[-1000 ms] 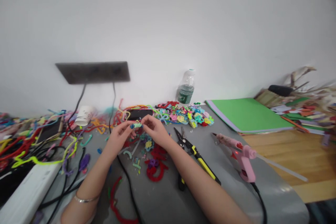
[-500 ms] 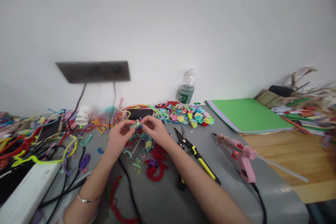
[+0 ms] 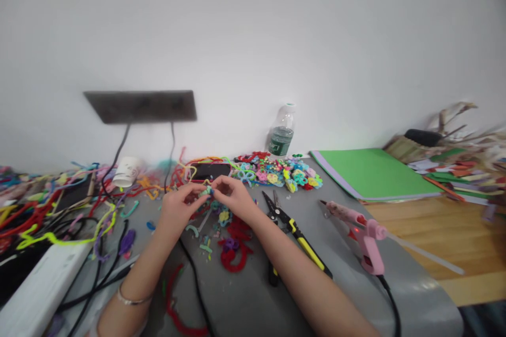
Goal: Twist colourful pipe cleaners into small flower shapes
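Between my fingertips is a small green and blue pipe-cleaner piece [image 3: 207,190], partly covered by the fingers. My left hand [image 3: 179,205] pinches its green side from the left. From the right, my right hand [image 3: 232,196] pinches the blue side. Under the hands lies a pile with a yellow and blue fuzzy flower [image 3: 224,217], red pipe cleaners [image 3: 234,259] and a purple curl [image 3: 230,245]. Short green scraps [image 3: 206,248] are scattered in front. Yellow-and-black pliers [image 3: 296,234] rest beside my right forearm.
A pink hot glue gun [image 3: 367,237] with a lit red light lies at right. Behind are finished pipe-cleaner flowers [image 3: 282,174], a water bottle [image 3: 281,139] and green sheets [image 3: 371,171]. At left are a paper cup [image 3: 126,172], tangled pipe cleaners and a white box [image 3: 47,284].
The piece has turned slightly between my fingers, and less of its blue part shows. Both hands have otherwise barely moved.
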A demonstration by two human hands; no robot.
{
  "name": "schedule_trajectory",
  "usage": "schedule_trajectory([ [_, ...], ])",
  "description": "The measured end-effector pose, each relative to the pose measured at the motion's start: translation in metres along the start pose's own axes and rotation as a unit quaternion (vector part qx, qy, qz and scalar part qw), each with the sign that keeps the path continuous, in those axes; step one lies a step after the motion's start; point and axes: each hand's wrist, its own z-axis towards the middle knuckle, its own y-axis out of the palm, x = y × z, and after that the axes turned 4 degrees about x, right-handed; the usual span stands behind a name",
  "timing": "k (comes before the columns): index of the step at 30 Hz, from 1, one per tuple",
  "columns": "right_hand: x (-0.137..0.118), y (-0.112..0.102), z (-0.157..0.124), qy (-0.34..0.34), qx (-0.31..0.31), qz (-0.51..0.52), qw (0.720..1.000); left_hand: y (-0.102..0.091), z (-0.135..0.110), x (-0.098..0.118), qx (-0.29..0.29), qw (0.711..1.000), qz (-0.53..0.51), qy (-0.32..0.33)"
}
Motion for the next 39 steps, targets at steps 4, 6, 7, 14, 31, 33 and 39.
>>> schedule_trajectory([
  [4,0.000,-0.002,0.002,0.015,0.043,0.024,0.999,0.001,0.001,0.006,0.000,0.993,-0.092,-0.075],
  [6,-0.001,-0.002,0.002,0.009,0.063,0.024,0.998,0.002,0.003,0.008,0.011,0.989,-0.116,-0.095],
  [7,-0.002,-0.002,0.002,0.006,0.069,0.019,0.997,0.003,0.004,0.009,0.013,0.987,-0.125,-0.102],
  [14,-0.006,-0.002,0.000,-0.039,0.054,-0.030,0.997,0.004,0.003,0.014,0.003,0.980,-0.153,-0.123],
  [31,-0.008,-0.005,-0.002,-0.092,-0.024,-0.024,0.995,0.005,0.003,0.006,-0.003,0.976,-0.162,-0.142],
  [33,-0.008,-0.006,-0.002,-0.100,-0.032,-0.032,0.994,0.004,0.003,0.005,-0.008,0.976,-0.158,-0.147],
  [39,-0.009,-0.008,-0.001,-0.133,-0.042,-0.053,0.989,0.005,0.004,0.005,-0.018,0.970,-0.165,-0.175],
])
